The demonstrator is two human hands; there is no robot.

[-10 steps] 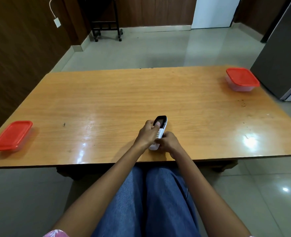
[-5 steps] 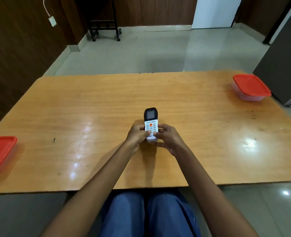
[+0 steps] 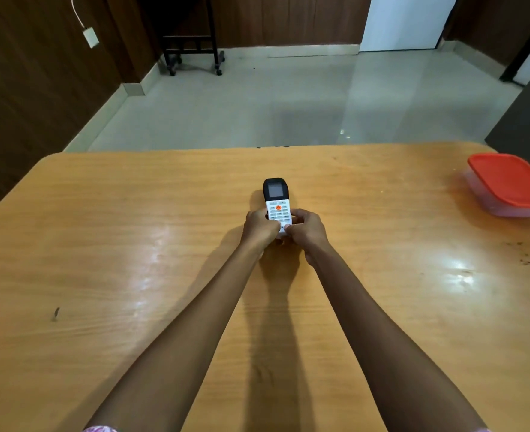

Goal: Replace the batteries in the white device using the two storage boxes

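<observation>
Room: pale tiled floor (image 3: 288, 104).
Surface: glossy wooden table (image 3: 117, 244), red-lidded storage box (image 3: 510, 185) far right.
Hands: our left hand (image 3: 259, 227) and right hand (image 3: 307, 229) grip the remote (image 3: 277, 207).

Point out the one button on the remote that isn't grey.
The round orange button, top centre of the white remote's keypad below the black screen; the visible others are grey.

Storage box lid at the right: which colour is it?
The lid is red; head view shows it.
</observation>
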